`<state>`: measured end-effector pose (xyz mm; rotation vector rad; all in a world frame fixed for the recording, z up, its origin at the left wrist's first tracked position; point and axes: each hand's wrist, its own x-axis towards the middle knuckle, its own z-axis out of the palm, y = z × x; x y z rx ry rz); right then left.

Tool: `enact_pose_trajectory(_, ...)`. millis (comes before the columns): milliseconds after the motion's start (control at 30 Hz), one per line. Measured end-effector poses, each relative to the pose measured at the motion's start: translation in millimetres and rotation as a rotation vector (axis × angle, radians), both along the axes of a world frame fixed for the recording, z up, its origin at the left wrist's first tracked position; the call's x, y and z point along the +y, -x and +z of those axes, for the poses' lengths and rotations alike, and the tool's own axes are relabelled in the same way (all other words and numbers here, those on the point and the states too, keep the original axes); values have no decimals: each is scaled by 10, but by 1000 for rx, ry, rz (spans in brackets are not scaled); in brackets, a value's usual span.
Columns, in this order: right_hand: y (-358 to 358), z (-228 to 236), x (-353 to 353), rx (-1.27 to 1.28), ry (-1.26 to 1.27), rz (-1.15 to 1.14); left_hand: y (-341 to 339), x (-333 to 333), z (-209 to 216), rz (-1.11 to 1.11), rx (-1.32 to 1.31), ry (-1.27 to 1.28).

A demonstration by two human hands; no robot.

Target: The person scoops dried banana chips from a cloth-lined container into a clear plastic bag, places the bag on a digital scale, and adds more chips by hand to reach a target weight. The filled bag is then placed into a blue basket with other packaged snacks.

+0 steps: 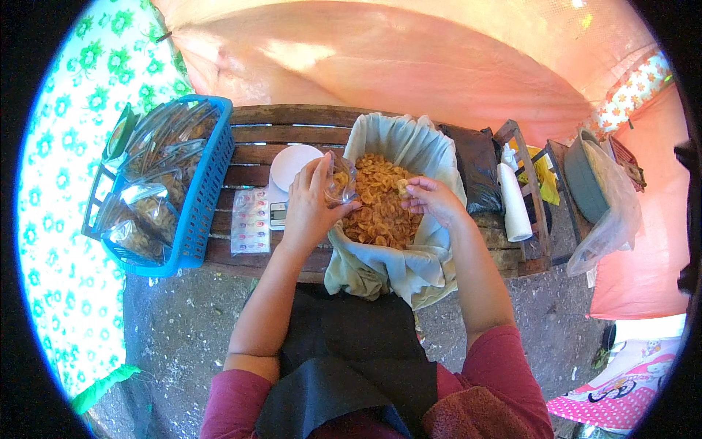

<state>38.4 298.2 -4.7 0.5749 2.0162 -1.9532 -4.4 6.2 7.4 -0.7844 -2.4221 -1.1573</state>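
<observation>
My left hand [311, 201] is closed around a clear plastic bag [341, 181], which hangs over the left side of a cloth-lined container. Some chips seem to show through the bag. Pinched in the fingers of my right hand [435, 201] is a pale yellow chip [403, 188], held above the heap on the container's right side. Thin golden-brown chips [380, 216] fill the bottom of the container, whose pale cloth lining [447, 164] drapes over the rim. Just left of my left hand sits a white kitchen scale [289, 162] with a round plate and small display.
A blue basket [196, 219] of filled clear bags stands at the left end of the slatted wooden bench [289, 115]. Sticker sheets [250, 219] lie by the scale. On the right are a black plastic pack [475, 164], a white roll [514, 205] and a grey-green tub [589, 179].
</observation>
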Motion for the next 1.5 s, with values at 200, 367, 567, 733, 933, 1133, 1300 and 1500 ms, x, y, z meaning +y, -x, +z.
enact_pose_trajectory(200, 52, -141, 4, 312, -475, 58, 2, 24, -28, -12, -1, -11)
enact_pose_trajectory(367, 51, -141, -10, 231, -177, -31, -11, 27, -54, -8, 10, -9)
enact_pose_trajectory(567, 7, -35, -108, 246, -107, -78, -6, 19, -53, -11, -2, -11)
enact_pose_trajectory(733, -17, -17, -118, 219, -108, -55, -37, 41, -45, -12, -25, 1)
enact_pose_trajectory(933, -9, -89, -23, 143, 266, -100, -48, 23, -25, -27, -14, -1)
enact_pose_trajectory(1133, -36, -58, 44, 82, 555, -132, -65, 30, -9, -26, -9, 12)
enact_pose_trajectory(1300, -40, 20, -41, 101, 535, -134, -87, 41, -9, -21, 3, 24)
enact_pose_trajectory(1500, 6, 368, -422, 242, 274, -105, -84, 52, -27, -35, 20, 22)
